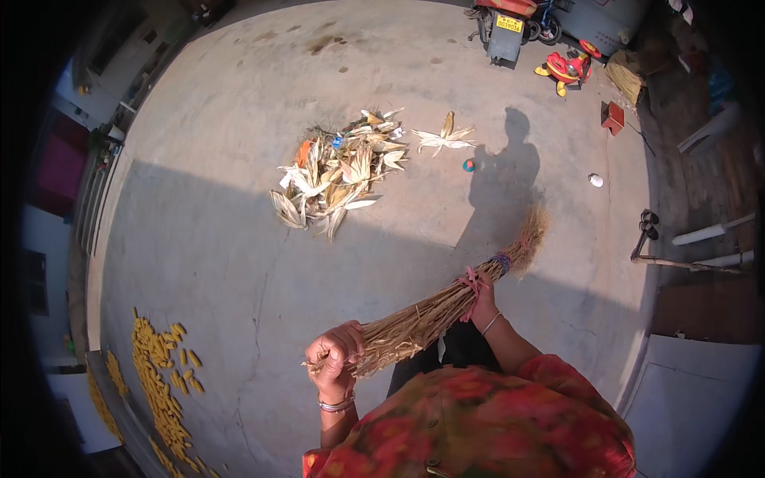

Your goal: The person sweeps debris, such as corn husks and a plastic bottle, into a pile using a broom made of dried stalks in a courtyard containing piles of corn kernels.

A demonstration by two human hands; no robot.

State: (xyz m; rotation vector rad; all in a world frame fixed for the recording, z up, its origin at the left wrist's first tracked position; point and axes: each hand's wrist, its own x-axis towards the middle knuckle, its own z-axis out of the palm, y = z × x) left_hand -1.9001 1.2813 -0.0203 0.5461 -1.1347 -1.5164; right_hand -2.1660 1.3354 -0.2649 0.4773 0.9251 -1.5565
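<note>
Nearest: red patterned shirt (470,418). Left hand (336,350): grip closed firmly round the thin end of a straw broom (426,320). Right hand (484,303): grip wrapped round the same broom beside its pink tie (472,282) (fingers partly hidden, but it has hold). Broom slants across in front of the shirt, brush end up and to the right, above concrete floor (207,263); cannot tell whether the bristles touch down. Lower left, yellow corn cobs (162,398) strewn on the floor. Farther out, a heap of dry corn husks (351,169), apart from the broom. Right of the heap, small ball (468,165), then one splayed husk (445,139). Farthest: red-and-yellow toy (564,69), parked red vehicle (504,36).
</note>
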